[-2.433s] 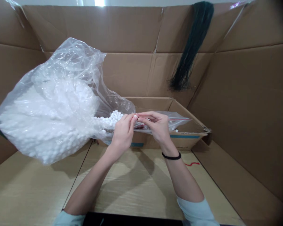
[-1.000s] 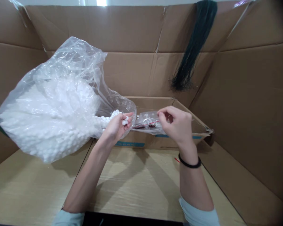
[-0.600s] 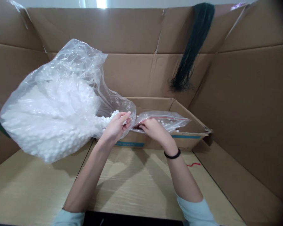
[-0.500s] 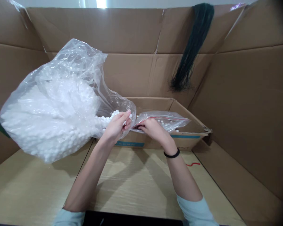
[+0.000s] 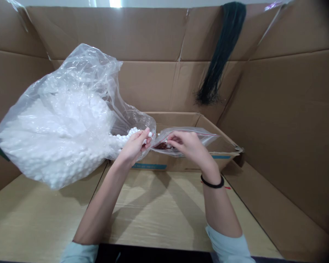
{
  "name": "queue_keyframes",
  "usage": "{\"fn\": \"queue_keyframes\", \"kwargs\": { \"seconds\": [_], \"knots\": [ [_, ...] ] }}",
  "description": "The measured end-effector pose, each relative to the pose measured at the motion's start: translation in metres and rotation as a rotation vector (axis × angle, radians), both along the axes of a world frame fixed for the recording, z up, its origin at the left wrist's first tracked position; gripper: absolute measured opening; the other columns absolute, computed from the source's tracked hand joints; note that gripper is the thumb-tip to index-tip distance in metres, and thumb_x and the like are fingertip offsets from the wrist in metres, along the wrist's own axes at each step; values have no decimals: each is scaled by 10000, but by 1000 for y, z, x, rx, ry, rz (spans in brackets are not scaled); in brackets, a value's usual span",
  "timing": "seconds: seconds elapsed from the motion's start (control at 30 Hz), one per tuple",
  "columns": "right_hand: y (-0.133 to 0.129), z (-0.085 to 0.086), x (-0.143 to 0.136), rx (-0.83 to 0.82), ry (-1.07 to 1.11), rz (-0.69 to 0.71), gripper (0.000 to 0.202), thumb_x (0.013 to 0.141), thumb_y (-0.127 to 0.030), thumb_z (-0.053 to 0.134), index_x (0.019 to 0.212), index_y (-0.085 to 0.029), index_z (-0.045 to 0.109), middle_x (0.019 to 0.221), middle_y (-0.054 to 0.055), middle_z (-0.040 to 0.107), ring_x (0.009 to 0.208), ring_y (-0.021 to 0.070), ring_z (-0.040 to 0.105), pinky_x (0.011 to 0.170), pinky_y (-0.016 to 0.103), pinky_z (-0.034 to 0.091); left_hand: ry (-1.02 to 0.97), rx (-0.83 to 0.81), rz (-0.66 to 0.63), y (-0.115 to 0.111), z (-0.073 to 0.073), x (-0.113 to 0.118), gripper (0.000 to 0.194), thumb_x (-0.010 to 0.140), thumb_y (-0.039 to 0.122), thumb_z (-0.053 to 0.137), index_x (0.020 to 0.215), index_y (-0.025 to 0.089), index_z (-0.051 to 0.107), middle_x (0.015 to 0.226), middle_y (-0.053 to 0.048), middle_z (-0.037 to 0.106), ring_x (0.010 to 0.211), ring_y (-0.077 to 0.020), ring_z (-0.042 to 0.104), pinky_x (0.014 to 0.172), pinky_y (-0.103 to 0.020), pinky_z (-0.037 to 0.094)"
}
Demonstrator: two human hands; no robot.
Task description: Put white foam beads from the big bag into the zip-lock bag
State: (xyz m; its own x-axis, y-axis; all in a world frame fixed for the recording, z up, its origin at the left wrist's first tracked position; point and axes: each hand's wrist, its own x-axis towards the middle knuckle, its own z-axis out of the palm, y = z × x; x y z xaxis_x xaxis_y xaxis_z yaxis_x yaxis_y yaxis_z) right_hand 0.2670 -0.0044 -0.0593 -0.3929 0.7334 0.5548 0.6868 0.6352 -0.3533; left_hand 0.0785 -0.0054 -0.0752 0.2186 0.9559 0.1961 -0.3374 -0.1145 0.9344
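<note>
My left hand [image 5: 135, 145] is closed on a small white foam ball [image 5: 150, 134], held at the fingertips. It is beside the mouth of a large clear plastic bag [image 5: 89, 62] full of such balls, several of them loose near my fingers. My right hand [image 5: 185, 142] is over an open clear zip bag [image 5: 205, 137] with a red seal line. Its thumb and fingers are pinched together; what they hold, if anything, is too small to tell. Below those fingertips, small dark reddish-brown pieces [image 5: 163, 145] lie in the zip bag.
Both bags rest on or over a low open cardboard box [image 5: 227, 144] on the wooden table [image 5: 153, 212]. Tall cardboard walls [image 5: 148, 33] stand around. A bundle of dark green strands [image 5: 223, 54] hangs at the back. A red strand [image 5: 227, 187] lies right of my right wrist.
My right hand has lifted up and right from inside the zip bag, uncovering the reddish-brown pieces. My left hand stays nearly in place with its ball.
</note>
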Motion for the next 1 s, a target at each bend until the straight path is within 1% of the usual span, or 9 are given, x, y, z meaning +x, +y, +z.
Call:
{"fn": "queue_keyframes", "kwargs": {
  "seconds": [0.1,0.17,0.23,0.3,0.43,0.53,0.7,0.83,1.0],
  "knots": [
    [-10,7,2,-9,122,96,91,771,-248,642,721,-202,702,682,-9,707,597,125,617,572,231,435,-14,-10,-35,1,-1,2,297,776,399,617,687,126,538,578,38,393,480,-29,359,419,-151,251],
    [-13,7,-2,63,229,105,81,764,-232,646,742,-213,721,753,3,723,664,136,643,622,245,471,-16,-5,-47,0,-1,3,275,767,356,635,669,132,510,586,39,403,482,-28,362,423,-155,253],
    [-12,4,-11,150,306,85,126,780,-185,613,784,-227,732,838,12,728,740,143,657,680,262,496,-26,-12,-38,0,-1,5,253,763,322,641,670,135,499,592,39,417,486,-27,365,431,-158,259],
    [-10,-2,-21,206,357,63,174,795,-163,581,816,-241,734,872,10,729,773,147,664,703,273,512,-38,-31,-27,-2,-1,7,247,763,310,639,665,137,493,593,41,423,488,-26,368,440,-160,266],
    [-5,-15,-40,303,472,-48,162,800,-189,580,869,-234,720,857,8,738,732,149,683,706,273,545,-71,-38,-23,-4,-1,9,253,757,312,642,652,135,496,600,36,438,498,-26,379,449,-159,275],
    [-5,-21,-47,355,482,-100,187,805,-189,570,932,-233,699,876,8,739,751,155,697,736,274,554,-72,-37,-35,-4,-1,10,234,764,308,634,669,129,517,599,35,446,497,-25,384,445,-154,274],
    [-6,-23,-49,356,444,-82,182,805,-203,570,940,-237,688,877,5,739,772,161,700,739,274,554,-57,-52,-35,-5,1,10,228,789,301,602,665,129,518,583,34,455,483,-23,382,437,-149,263],
    [-5,-22,-48,320,477,-44,149,804,-215,576,893,-214,696,858,14,740,740,152,697,716,259,555,-71,-45,-30,-5,1,10,212,805,260,579,658,126,507,564,36,455,483,-24,382,445,-146,273],
    [-6,-22,-49,292,489,-41,139,803,-226,580,872,-219,701,855,10,741,726,150,694,696,259,559,-90,-38,-40,-4,0,9,211,796,248,596,655,132,492,553,36,456,496,-31,395,452,-149,278]
  ]
}}
